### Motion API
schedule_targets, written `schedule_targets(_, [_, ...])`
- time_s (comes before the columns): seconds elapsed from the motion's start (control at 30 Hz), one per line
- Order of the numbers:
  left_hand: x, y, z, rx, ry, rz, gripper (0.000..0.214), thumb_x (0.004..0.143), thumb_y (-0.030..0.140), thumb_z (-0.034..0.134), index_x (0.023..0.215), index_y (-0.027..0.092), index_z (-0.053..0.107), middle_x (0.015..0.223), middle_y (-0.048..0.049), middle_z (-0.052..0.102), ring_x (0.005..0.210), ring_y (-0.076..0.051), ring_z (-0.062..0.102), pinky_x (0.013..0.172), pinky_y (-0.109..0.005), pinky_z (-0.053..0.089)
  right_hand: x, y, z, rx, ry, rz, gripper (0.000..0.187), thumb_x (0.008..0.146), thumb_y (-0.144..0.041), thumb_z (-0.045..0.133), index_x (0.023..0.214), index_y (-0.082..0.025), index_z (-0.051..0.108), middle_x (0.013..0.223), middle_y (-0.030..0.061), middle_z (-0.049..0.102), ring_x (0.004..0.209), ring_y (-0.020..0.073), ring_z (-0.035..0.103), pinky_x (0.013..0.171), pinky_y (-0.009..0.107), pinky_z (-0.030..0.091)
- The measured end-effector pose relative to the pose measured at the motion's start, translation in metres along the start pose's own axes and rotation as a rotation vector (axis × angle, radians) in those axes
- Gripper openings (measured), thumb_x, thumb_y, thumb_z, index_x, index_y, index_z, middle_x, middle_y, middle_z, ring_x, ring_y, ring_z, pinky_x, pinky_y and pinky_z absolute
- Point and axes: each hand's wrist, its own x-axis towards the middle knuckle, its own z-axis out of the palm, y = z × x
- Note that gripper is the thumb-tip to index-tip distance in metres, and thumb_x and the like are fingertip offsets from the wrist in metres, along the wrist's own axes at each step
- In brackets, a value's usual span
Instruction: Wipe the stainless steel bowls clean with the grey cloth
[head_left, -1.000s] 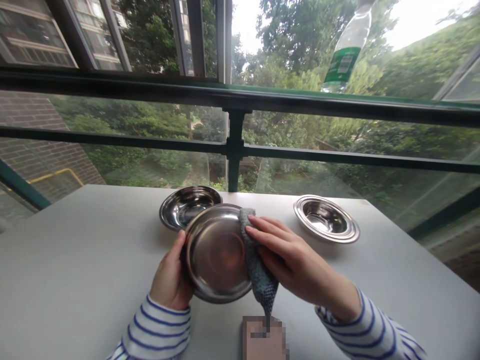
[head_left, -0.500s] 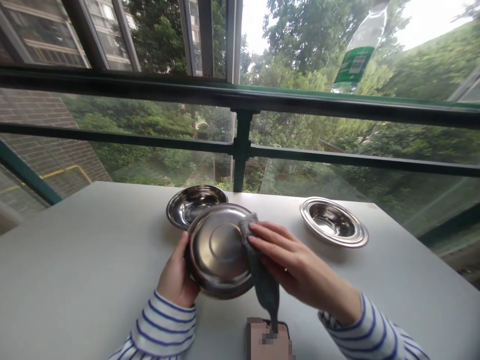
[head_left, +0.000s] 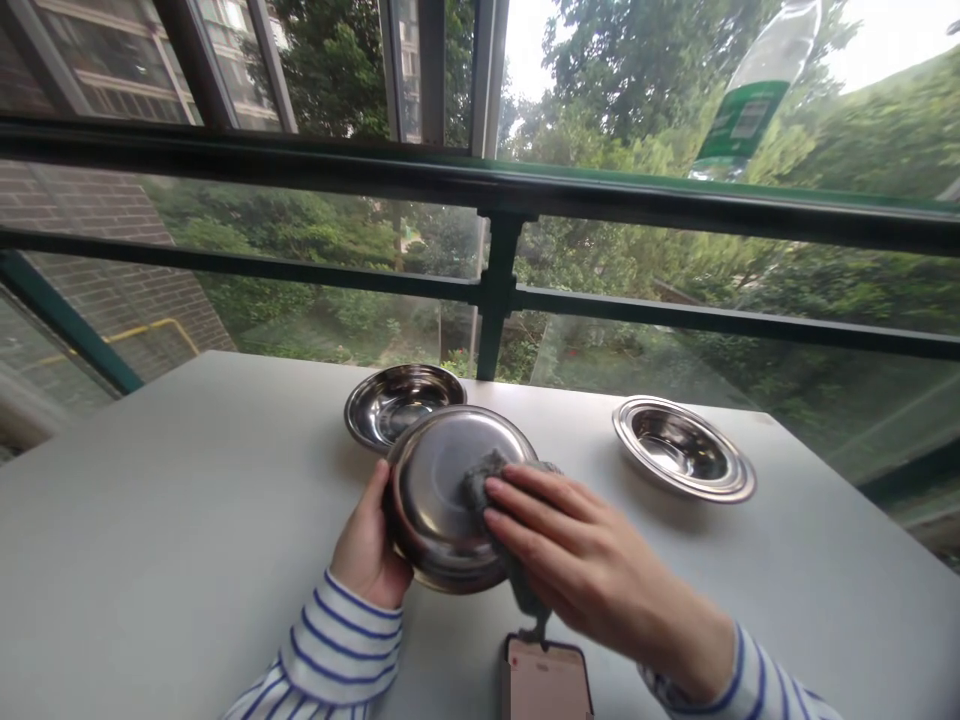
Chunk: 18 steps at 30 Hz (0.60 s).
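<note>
My left hand [head_left: 370, 549] grips the left rim of a round steel plate [head_left: 435, 480], tilted up off the white table [head_left: 172, 530] with its underside toward me. My right hand [head_left: 577, 565] presses a grey cloth [head_left: 480, 482] against the middle of that plate, fingers stretched over the cloth. The cloth's tail hangs down below the plate. Both sleeves are white with blue stripes.
A steel bowl [head_left: 401, 398] sits just behind the held plate, and a rimmed steel dish [head_left: 681, 446] rests to the right. A phone [head_left: 547, 682] lies at the near edge. A green railing [head_left: 495, 300] and glass run behind the table, with a bottle [head_left: 754, 95] on top.
My right hand has slid the cloth from the plate's right rim toward its middle. The plate now shows its underside and sits slightly more to the right in view.
</note>
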Motion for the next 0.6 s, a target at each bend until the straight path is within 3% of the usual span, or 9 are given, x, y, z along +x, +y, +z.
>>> schedule_targets(0.1, [-0.003, 0.0, 0.003, 0.014, -0.004, -0.021, 0.039, 0.085, 0.034, 0.048, 0.11, 0.007, 0.063, 0.086, -0.0134, 0.073, 0.087, -0.027, 0.067, 0.078, -0.038, 0.054, 0.003, -0.008, 0.003, -0.002, -0.011, -0.088, 0.03, 0.091, -0.019, 0.046, 0.119, -0.014, 0.056, 0.131, 0.0046, 0.052, 0.123, 0.0223, 0.044, 0.099, 0.038, 0.044])
schedule_targets(0.3, [-0.002, 0.001, 0.002, 0.0, 0.017, 0.049, 0.039, 0.085, 0.032, 0.049, 0.114, 0.009, 0.06, 0.091, -0.0121, 0.073, 0.09, -0.027, 0.066, 0.081, -0.039, 0.053, 0.0, 0.0, 0.0, -0.029, -0.001, -0.012, 0.033, 0.09, -0.017, 0.045, 0.121, -0.013, 0.055, 0.131, 0.0062, 0.052, 0.124, 0.0235, 0.043, 0.1, 0.039, 0.043])
schedule_targets(0.47, [-0.007, -0.002, 0.006, -0.023, -0.032, -0.009, 0.042, 0.086, 0.033, 0.047, 0.116, 0.007, 0.059, 0.097, -0.0144, 0.071, 0.092, -0.027, 0.065, 0.081, -0.038, 0.053, 0.008, -0.018, 0.007, -0.025, 0.048, -0.092, 0.029, 0.091, -0.018, 0.046, 0.117, -0.015, 0.058, 0.129, 0.0027, 0.054, 0.12, 0.0221, 0.048, 0.098, 0.037, 0.044])
schedule_targets(0.6, [-0.007, 0.001, 0.004, -0.024, -0.017, 0.06, 0.042, 0.085, 0.035, 0.049, 0.116, 0.008, 0.059, 0.103, -0.0141, 0.069, 0.092, -0.028, 0.065, 0.079, -0.039, 0.054, 0.006, -0.015, 0.005, -0.024, 0.076, -0.089, 0.027, 0.09, -0.018, 0.048, 0.114, -0.014, 0.06, 0.127, 0.0036, 0.056, 0.119, 0.0221, 0.048, 0.097, 0.037, 0.045])
